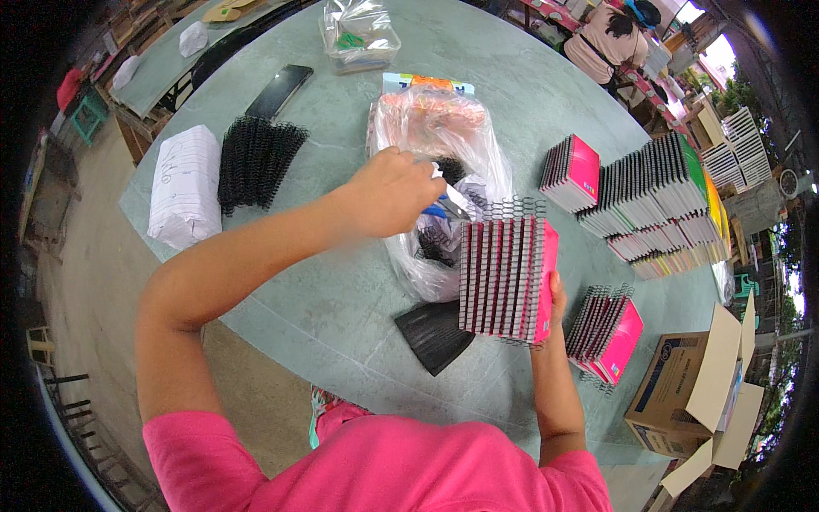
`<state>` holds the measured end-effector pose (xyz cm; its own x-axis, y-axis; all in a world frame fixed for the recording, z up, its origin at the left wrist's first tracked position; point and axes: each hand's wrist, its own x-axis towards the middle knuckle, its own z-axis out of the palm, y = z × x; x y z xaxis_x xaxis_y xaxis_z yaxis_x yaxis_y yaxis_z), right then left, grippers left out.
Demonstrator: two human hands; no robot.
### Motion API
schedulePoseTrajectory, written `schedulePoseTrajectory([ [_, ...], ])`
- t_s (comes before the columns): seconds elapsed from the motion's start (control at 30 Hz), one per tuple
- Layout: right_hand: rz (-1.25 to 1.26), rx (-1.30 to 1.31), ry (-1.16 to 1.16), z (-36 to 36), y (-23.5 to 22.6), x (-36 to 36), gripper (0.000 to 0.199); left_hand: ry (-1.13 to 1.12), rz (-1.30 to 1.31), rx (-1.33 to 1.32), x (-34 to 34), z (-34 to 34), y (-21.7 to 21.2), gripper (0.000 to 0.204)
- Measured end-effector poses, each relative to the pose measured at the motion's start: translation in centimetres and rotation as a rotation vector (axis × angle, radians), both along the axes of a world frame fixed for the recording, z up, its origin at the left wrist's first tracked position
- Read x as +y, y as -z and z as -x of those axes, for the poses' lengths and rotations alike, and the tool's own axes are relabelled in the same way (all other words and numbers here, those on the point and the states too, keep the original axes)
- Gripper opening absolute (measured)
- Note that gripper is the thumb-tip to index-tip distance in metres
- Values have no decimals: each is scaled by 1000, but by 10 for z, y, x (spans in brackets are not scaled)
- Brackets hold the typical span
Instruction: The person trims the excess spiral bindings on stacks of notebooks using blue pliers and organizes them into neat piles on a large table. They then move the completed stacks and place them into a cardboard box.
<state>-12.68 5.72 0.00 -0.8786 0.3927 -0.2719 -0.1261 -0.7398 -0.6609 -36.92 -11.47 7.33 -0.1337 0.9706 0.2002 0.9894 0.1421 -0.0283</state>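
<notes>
The fingers of the left hand [391, 194] are curled closed around one blue-handled tool [437, 207], whose metal end points toward the notebooks; the hand partly hides it, so I cannot tell its exact kind. The fingers of the right hand [557, 297] are parted by the width of one stack of pink notebooks [505, 277] and have hold of it by its right side. This held stack is raised in front of the person, its row of spines turned to view and wire ends sticking out at top and bottom; roughly ten spines show, too close together for a sure count.

Just behind the two hands lies one clear plastic bag [497, 162], with dark coils [435, 245] and crumpled paper inside. One black flat piece [433, 339] lies below the held stack.

On the right of the surface [341, 316] are three more groups of notebooks: one small pink stack [570, 174], one long double row [653, 200] and one pink stack near the edge [607, 334]. One open cardboard box [674, 388] stands beside the last.

On the left are one white wrapped bundle [185, 188], one heap of black coils [258, 166] and one phone [281, 90]. One clear box [360, 43] sits at the far side.
</notes>
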Motion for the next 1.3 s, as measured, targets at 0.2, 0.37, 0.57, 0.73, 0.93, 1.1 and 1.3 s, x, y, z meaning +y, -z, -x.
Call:
schedulePoseTrajectory([
  [0.2, -28, 19, -13, 1, 2, 3, 67, 72, -145, 93, 2, -1, -14, 30],
  [0.37, -5, 38, -45, 3, -2, 0, 68, 101, -101, 12, 5, -7, -13, 29],
  [0.57, 10, 17, -40, 3, -7, -4, 68, -5, 51, -85, 0, -5, -11, 30],
  [0.73, -19, 58, -55, 7, -8, -4, 64, 40, -130, 51, -1, -4, -17, 36],
  [0.93, -14, 121, -61, 10, -7, -10, 56, 80, -108, 2, 1, -9, -20, 29],
  [1.1, 34, 100, -99, 7, -3, -6, 56, 38, 1, -92, 1, -8, -12, 23],
  [1.3, 14, 21, -92, 5, 5, -1, 56, 40, -119, 41, -1, -4, -16, 24],
])
